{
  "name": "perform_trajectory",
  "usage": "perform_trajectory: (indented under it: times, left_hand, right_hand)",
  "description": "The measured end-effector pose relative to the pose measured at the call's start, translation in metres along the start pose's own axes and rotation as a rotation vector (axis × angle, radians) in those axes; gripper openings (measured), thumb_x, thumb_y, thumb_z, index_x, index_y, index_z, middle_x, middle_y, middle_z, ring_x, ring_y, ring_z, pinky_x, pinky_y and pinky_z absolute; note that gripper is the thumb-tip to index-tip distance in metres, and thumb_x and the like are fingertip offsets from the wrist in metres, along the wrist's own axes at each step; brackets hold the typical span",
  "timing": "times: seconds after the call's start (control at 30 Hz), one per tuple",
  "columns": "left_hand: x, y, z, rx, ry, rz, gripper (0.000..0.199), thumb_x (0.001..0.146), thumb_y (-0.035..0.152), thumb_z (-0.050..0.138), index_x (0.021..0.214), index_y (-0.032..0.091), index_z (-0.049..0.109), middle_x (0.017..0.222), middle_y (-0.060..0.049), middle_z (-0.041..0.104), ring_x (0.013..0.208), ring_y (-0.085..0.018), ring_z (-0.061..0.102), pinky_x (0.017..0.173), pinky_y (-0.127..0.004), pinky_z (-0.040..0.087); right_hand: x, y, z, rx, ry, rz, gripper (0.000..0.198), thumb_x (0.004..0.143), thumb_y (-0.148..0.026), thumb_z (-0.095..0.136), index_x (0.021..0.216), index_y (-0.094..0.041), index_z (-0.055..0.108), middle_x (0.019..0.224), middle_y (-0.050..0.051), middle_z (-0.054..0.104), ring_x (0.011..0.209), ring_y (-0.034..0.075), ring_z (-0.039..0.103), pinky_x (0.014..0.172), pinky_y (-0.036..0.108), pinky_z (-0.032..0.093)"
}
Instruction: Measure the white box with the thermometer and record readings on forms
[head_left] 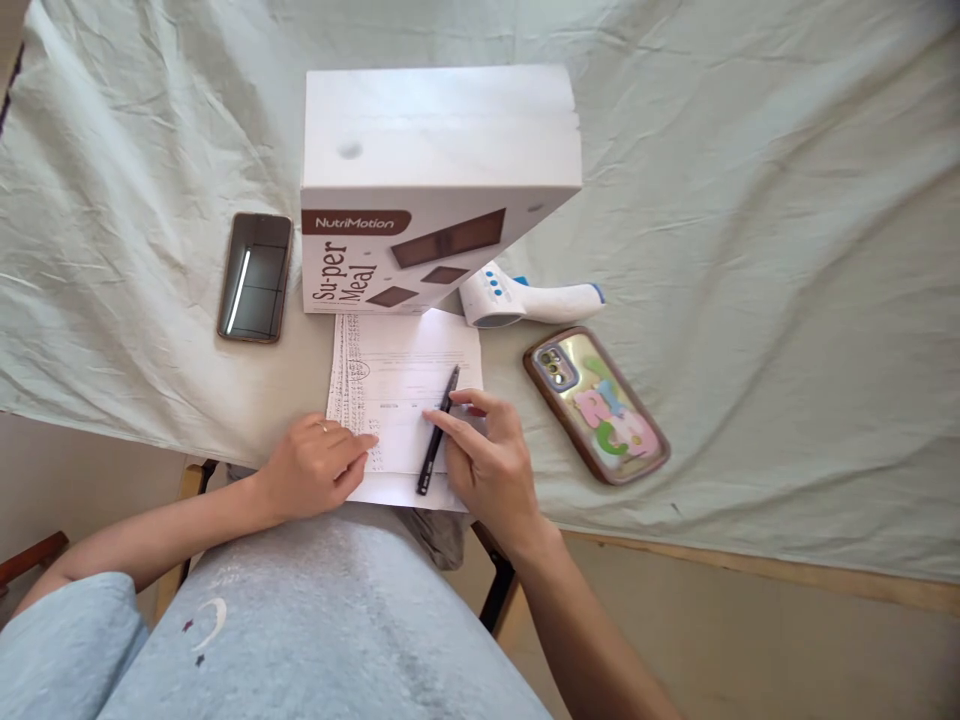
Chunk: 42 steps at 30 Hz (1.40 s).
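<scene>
My left hand (pixel 319 465) rests loosely curled at the left edge of some printed sheets (pixel 397 380), its index finger stretched onto the paper and a thin ring on one finger. Over the right side of the sheets is my right hand (pixel 491 460), fingers partly bent around a black pen (pixel 431 458). The index finger crosses over the pen, its tip pointing at the printed lines. The pen lies slanted, one end toward the box and the other toward me. Dense rows of small marks run down the sheet's left margin.
A white NutriMotion box (pixel 442 130) stands behind the paper. Right of it lies a white and blue handheld thermometer (pixel 540 298), then a phone in a decorated case (pixel 600 405), camera side up. A dark-screened phone (pixel 256 278) lies left. A pale wrinkled cloth (pixel 750 300) covers the table.
</scene>
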<state>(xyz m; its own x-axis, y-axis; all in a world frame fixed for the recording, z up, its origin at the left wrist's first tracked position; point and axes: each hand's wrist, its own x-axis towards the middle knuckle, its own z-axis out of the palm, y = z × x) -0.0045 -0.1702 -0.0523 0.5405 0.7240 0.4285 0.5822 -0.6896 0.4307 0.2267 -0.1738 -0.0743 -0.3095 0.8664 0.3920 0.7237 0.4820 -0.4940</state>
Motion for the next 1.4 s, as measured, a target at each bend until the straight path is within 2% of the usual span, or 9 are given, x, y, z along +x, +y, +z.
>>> perform_trajectory:
  times: [0.13,0.2,0.3,0.47,0.57,0.73,0.97,1.23,1.4]
  left_hand:
    - [0.026,-0.031,-0.029,-0.078,0.334,-0.131,0.05,0.084,0.021,0.061,0.132,0.02,0.047,0.105,-0.008,0.064,0.093,-0.019,0.062,0.069,-0.03,0.052]
    - [0.044,-0.06,-0.044,-0.155,0.416,-0.213,0.079,0.078,0.033,0.072,0.145,0.026,0.031,0.139,-0.013,0.047,0.125,-0.027,0.051,0.083,-0.035,0.053]
    - [0.073,-0.107,-0.056,-0.313,0.358,-0.296,0.104,0.067,0.044,0.084,0.148,0.034,0.02,0.152,-0.012,0.033,0.141,-0.031,0.037,0.103,-0.046,0.048]
    - [0.11,-0.155,-0.047,-0.634,0.115,-0.348,0.094,0.052,0.047,0.091,0.132,0.025,0.046,0.119,-0.011,0.062,0.12,-0.03,0.059,0.098,-0.048,0.053]
    - [0.121,-0.151,-0.039,-0.765,0.146,-0.368,0.079,0.047,0.047,0.092,0.113,0.021,0.057,0.104,-0.007,0.067,0.113,-0.031,0.062,0.094,-0.048,0.055]
    - [0.117,-0.112,-0.038,-0.926,0.361,-0.49,0.052,0.074,0.061,0.071,0.108,0.023,0.057,0.101,-0.002,0.066,0.119,-0.03,0.061,0.094,-0.046,0.055]
    - [0.085,-0.06,-0.018,-1.189,0.356,-0.704,0.05,0.076,0.061,0.067,0.1,0.019,0.053,0.096,-0.007,0.07,0.093,-0.026,0.071,0.074,-0.038,0.06]
    - [0.069,-0.063,0.0,-1.039,0.381,-0.679,0.056,0.079,0.063,0.064,0.112,0.021,0.05,0.108,-0.008,0.068,0.099,-0.022,0.068,0.08,-0.033,0.056]
    - [0.06,-0.074,0.005,-0.843,0.4,-0.554,0.064,0.085,0.074,0.043,0.121,0.022,0.05,0.115,-0.01,0.066,0.109,-0.023,0.064,0.085,-0.035,0.054]
  right_hand:
    - [-0.003,0.003,0.004,0.003,0.053,0.035,0.04,0.085,-0.003,0.049,0.114,-0.026,0.065,0.113,0.012,0.053,0.101,0.025,0.056,0.08,0.042,0.053]
    - [-0.005,0.004,0.006,0.011,0.077,0.04,0.044,0.085,-0.002,0.048,0.118,-0.027,0.063,0.114,0.012,0.053,0.102,0.025,0.056,0.081,0.042,0.054]
    - [-0.006,0.005,0.008,0.028,0.096,0.045,0.049,0.085,-0.001,0.047,0.123,-0.028,0.061,0.115,0.012,0.053,0.102,0.024,0.056,0.081,0.042,0.054]
    - [-0.007,0.005,0.009,0.046,0.086,0.058,0.049,0.085,-0.002,0.046,0.123,-0.028,0.062,0.114,0.012,0.053,0.101,0.025,0.055,0.083,0.044,0.054]
    - [-0.007,0.006,0.01,0.042,0.093,0.048,0.048,0.085,-0.002,0.046,0.123,-0.027,0.062,0.113,0.012,0.054,0.1,0.024,0.055,0.083,0.043,0.054]
    - [-0.006,0.005,0.01,0.01,0.093,0.032,0.046,0.087,-0.003,0.045,0.125,-0.025,0.059,0.112,0.013,0.055,0.098,0.024,0.056,0.082,0.044,0.055]
    - [-0.007,0.006,0.012,-0.018,0.083,0.048,0.039,0.086,-0.006,0.046,0.118,-0.023,0.06,0.111,0.014,0.056,0.098,0.025,0.057,0.081,0.046,0.054]
    - [0.001,0.005,-0.002,0.024,0.051,0.083,0.035,0.088,-0.011,0.046,0.118,-0.023,0.058,0.109,0.012,0.061,0.101,0.025,0.061,0.084,0.043,0.054]
    - [0.035,0.035,-0.03,-0.138,0.117,0.089,0.038,0.086,-0.014,0.05,0.123,-0.021,0.057,0.11,0.014,0.064,0.106,0.03,0.059,0.093,0.049,0.049]
